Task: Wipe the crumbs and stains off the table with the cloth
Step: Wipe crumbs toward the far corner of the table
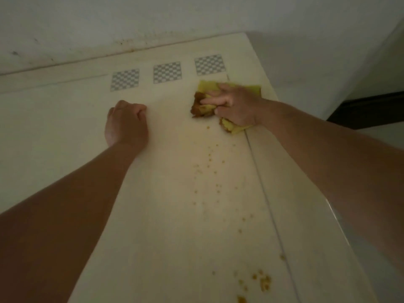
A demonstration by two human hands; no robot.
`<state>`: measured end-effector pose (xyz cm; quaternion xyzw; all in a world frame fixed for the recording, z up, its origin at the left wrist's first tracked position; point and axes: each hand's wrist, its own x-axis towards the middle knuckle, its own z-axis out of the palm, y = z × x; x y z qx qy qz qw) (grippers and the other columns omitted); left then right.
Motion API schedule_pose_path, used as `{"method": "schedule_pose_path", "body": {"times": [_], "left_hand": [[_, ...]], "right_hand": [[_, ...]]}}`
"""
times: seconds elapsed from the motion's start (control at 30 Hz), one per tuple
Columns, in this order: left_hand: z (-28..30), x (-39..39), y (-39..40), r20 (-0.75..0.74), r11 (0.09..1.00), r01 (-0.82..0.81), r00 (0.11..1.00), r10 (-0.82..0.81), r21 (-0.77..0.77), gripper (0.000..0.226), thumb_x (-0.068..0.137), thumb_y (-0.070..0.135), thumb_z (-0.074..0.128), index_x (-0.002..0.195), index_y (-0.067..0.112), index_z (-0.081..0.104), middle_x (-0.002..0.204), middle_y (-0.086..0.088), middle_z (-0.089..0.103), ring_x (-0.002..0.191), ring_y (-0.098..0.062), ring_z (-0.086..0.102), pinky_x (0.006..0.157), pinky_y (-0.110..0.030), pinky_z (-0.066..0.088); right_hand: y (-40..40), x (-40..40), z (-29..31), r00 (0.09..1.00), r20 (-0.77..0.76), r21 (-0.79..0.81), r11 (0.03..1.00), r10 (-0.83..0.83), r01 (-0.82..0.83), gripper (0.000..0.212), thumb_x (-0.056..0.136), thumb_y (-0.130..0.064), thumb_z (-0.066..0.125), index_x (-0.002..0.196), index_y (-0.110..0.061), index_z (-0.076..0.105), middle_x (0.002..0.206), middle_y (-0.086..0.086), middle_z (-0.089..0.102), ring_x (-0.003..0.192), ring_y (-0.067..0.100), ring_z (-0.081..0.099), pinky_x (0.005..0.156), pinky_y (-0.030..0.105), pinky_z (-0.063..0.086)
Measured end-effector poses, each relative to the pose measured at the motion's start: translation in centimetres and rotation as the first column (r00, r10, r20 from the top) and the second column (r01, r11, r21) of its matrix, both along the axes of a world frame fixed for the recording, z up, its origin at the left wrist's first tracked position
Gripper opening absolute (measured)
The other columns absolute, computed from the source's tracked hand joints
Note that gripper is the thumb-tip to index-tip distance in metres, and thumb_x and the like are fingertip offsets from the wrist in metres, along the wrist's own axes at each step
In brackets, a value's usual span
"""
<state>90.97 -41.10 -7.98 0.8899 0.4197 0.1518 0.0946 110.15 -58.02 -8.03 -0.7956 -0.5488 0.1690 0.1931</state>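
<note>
At nine o'clock the left hand (126,123) rests on the pale surface (65,132), fingers curled into an empty fist. Crumbs (209,169) trail from centre toward five o'clock. At two o'clock the right hand (235,106) presses the yellow cloth (207,87) flat, fingers bunching its brown-stained edge.

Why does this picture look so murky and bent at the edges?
Head view: dim, yellowish light, soft all over; the crumbs show as fuzzy specks, the table edges bow from the wide lens, and the right hand on the cloth looks slightly smeared.
</note>
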Motion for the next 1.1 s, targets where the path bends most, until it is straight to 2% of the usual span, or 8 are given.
{"method": "schedule_pose_path", "body": {"times": [0.1,0.2,0.33,0.5,0.63,0.87,1.0,1.1], "left_hand": [[0.8,-0.6,-0.7,-0.022,0.997,0.049,0.998,-0.051,-0.065,0.033,0.091,0.021,0.04,0.113,0.014,0.064,0.126,-0.022,0.056,0.116,-0.039,0.051,0.094,-0.043,0.042],[0.9,-2.7,-2.6,0.03,0.99,0.077,0.997,-0.074,-0.121,0.033,0.088,0.019,0.043,0.112,0.013,0.065,0.127,-0.017,0.06,0.117,-0.035,0.053,0.098,-0.039,0.041],[0.4,-6.2,-6.9,0.107,0.976,0.169,0.982,-0.154,-0.141,0.033,0.087,0.015,0.046,0.114,0.011,0.064,0.13,-0.013,0.058,0.12,-0.03,0.052,0.1,-0.035,0.039],[0.3,-10.8,-12.0,0.127,0.97,0.163,0.982,-0.141,-0.182,0.044,0.087,0.014,0.042,0.131,0.016,0.049,0.137,-0.01,0.054,0.127,-0.028,0.047,0.109,-0.039,0.035],[0.5,-14.7,-15.6,0.145,0.957,0.157,0.982,-0.125,-0.243,0.047,0.089,0.015,0.038,0.136,0.02,0.041,0.137,-0.008,0.055,0.126,-0.029,0.05,0.108,-0.04,0.037],[0.8,-19.6,-19.2,0.133,0.946,0.173,0.981,-0.141,-0.275,0.045,0.09,0.013,0.036,0.133,0.019,0.046,0.14,-0.008,0.051,0.128,-0.028,0.047,0.108,-0.038,0.036],[0.7,-20.1,-20.8,0.158,0.937,0.249,0.964,-0.215,-0.245,0.043,0.087,0.01,0.039,0.127,0.017,0.052,0.137,-0.008,0.053,0.126,-0.027,0.048,0.107,-0.039,0.038],[-0.3,-20.3,-21.7,0.13,0.935,0.281,0.957,-0.257,-0.218,0.04,0.087,0.012,0.041,0.125,0.015,0.055,0.137,-0.009,0.052,0.13,-0.026,0.044,0.11,-0.041,0.034]], "right_hand": [[-2.7,-4.0,0.4,0.996,-0.051,0.034,0.997,0.07,-0.068,0.037,0.093,-0.034,0.048,0.13,-0.034,0.049,0.148,-0.013,0.034,0.143,0.015,0.011,0.116,0.041,0.004],[-5.6,-8.3,0.5,0.986,-0.077,0.052,0.988,0.148,-0.145,0.033,0.094,-0.039,0.046,0.125,-0.033,0.054,0.146,-0.011,0.038,0.142,0.014,0.013,0.115,0.041,0.005],[-9.4,-13.2,0.8,0.974,-0.139,0.056,0.983,0.18,-0.174,0.04,0.087,-0.049,0.041,0.12,-0.035,0.058,0.142,-0.015,0.042,0.142,0.013,0.013,0.112,0.041,0.002],[-14.0,-19.1,0.9,0.967,-0.193,0.074,0.985,0.167,-0.156,0.029,0.091,-0.04,0.052,0.117,-0.034,0.061,0.139,-0.017,0.046,0.141,0.008,0.013,0.112,0.039,-0.001],[-17.0,-23.5,1.0,0.966,-0.217,0.07,0.989,0.142,-0.129,0.025,0.089,-0.038,0.056,0.113,-0.035,0.064,0.133,-0.019,0.052,0.137,0.0,0.013,0.113,0.037,-0.001],[-20.8,-29.8,0.9,0.968,-0.221,0.065,0.992,0.121,-0.109,0.025,0.084,-0.038,0.062,0.109,-0.034,0.066,0.133,-0.021,0.052,0.131,-0.01,0.01,0.11,0.029,-0.001],[-23.5,-31.8,0.9,0.966,-0.224,0.054,0.991,0.132,-0.123,0.026,0.084,-0.04,0.062,0.108,-0.034,0.067,0.131,-0.025,0.052,0.136,-0.007,0.012,0.106,0.022,-0.003],[-26.3,-32.4,0.8,0.963,-0.247,0.072,0.993,0.105,-0.09,0.026,0.082,-0.039,0.065,0.107,-0.033,0.068,0.125,-0.033,0.051,0.133,-0.014,0.014,0.104,0.016,-0.002]]}}
